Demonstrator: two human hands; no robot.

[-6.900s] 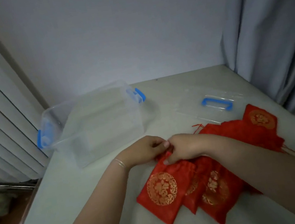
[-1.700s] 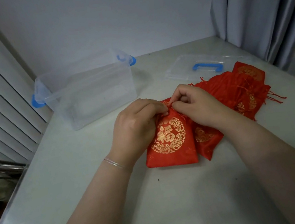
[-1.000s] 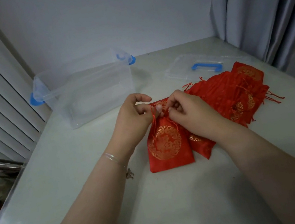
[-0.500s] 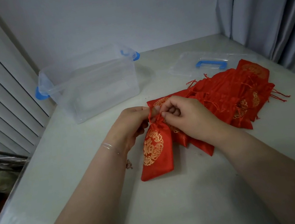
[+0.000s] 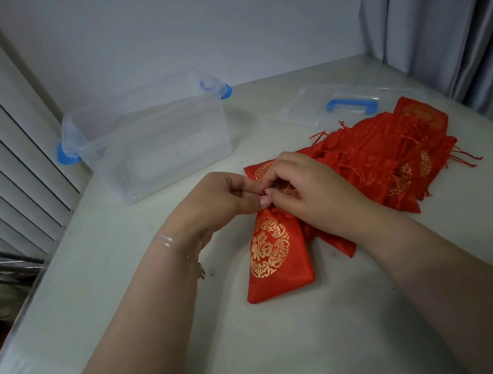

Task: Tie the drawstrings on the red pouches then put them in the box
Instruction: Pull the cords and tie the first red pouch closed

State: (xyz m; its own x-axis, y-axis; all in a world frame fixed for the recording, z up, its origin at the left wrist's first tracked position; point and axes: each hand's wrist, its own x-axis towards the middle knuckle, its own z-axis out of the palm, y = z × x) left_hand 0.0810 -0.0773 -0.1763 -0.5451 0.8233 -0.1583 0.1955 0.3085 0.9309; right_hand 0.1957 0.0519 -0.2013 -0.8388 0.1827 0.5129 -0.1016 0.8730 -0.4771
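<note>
A red pouch point(image 5: 275, 254) with a gold emblem lies on the white table, its gathered neck pointing away from me. My left hand point(image 5: 218, 203) and my right hand point(image 5: 308, 192) meet at that neck, fingertips pinching its drawstrings; the cords themselves are hidden under the fingers. A heap of several more red pouches point(image 5: 382, 159) with loose tasselled strings spreads to the right behind my right hand. The clear plastic box point(image 5: 144, 139) with blue latches stands open at the back left, with nothing inside.
The box's clear lid point(image 5: 345, 103) with a blue handle lies flat at the back right. Grey curtains point(image 5: 443, 3) hang at the right, slatted blinds at the left. The table's left edge point(image 5: 23, 308) drops off near my left forearm.
The pouch's neck has been drawn tight and the pouch has swung straighter towards me. Both hands have closed in together over the neck.
</note>
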